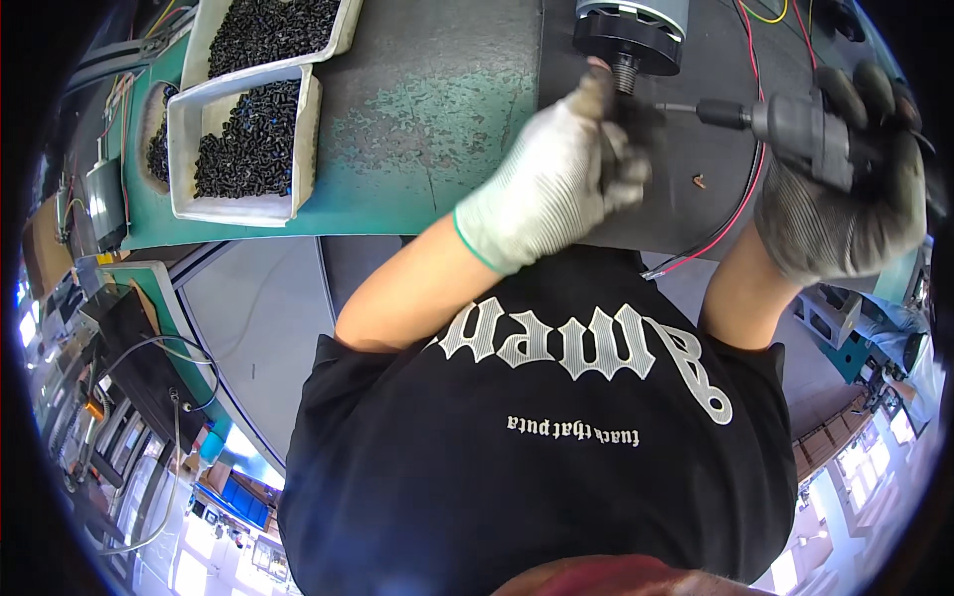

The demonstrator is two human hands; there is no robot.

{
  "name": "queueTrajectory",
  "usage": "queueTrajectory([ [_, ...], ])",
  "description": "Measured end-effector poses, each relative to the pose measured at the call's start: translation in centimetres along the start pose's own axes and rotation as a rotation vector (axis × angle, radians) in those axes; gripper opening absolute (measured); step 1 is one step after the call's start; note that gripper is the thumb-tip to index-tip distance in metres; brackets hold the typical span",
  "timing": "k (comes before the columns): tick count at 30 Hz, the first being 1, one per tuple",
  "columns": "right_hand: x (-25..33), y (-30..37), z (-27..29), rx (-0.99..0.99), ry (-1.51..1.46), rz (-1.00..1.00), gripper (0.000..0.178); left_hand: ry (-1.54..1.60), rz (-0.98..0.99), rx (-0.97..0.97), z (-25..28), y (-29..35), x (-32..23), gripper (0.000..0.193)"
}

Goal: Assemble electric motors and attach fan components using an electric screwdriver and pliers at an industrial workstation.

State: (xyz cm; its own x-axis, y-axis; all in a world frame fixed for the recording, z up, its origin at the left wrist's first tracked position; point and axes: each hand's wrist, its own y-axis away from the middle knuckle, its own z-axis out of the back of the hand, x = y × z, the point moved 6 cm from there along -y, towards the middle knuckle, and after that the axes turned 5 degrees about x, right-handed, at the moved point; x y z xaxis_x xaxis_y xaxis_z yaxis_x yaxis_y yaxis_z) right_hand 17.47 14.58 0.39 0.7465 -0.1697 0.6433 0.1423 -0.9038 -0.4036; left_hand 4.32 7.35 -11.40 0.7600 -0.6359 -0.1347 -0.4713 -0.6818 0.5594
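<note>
My left hand (556, 174), in a pale ribbed work glove, is closed beside the threaded shaft (625, 72) of an electric motor. A dark, blurred shape shows at its fingertips, too smeared to name. The motor (631, 22) is a silver cylinder with a black end ring, at the far edge of the view. My right hand (855, 194), in a dirty grey glove, is closed around a dark power screwdriver (795, 127). The tool lies level, its thin bit (676, 107) pointing left at the left hand's fingertips.
Two white trays (181, 189) of small black screws stand at the left on the worn green-and-black bench mat (427, 119). A small copper-coloured piece (699, 181) lies below the screwdriver. Red and black wires (740, 204) run across the bench at the right. Another person (909, 343) is at far right.
</note>
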Motion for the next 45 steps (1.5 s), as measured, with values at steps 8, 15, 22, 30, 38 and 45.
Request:
queueTrajectory([
  [8, -1.1, -1.8, 0.1, 0.031, 0.045, -0.031, 0.030, -0.141, -0.249, 0.286, -0.3, -1.9, -1.8, 0.027],
  [15, -1.7, -1.2, -0.9, 0.031, 0.081, -0.084, 0.031, -0.365, -0.300, 0.127, -0.3, -1.9, -1.9, 0.026],
  [22, -2.5, -1.3, -1.3, -0.294, 0.852, -0.001, 0.017, -0.462, -0.330, 0.076, -0.2, -1.8, -2.2, 0.029],
  [30, 0.5, -2.3, -5.6, -0.166, 1.010, 0.504, 0.027, -0.200, -0.252, 0.340, -0.6, -2.4, -1.8, 0.024],
  [38, 12.4, 0.0, 7.5, -0.449, 0.907, 0.266, 0.044, 0.247, -0.063, 0.377, -0.5, -2.9, 0.2, 0.029],
  [45, 15.3, -4.6, 26.8, -0.127, 1.443, -0.080, 0.054, 0.113, -0.092, 0.253, 1.2, -1.2, 0.3, 0.036],
])
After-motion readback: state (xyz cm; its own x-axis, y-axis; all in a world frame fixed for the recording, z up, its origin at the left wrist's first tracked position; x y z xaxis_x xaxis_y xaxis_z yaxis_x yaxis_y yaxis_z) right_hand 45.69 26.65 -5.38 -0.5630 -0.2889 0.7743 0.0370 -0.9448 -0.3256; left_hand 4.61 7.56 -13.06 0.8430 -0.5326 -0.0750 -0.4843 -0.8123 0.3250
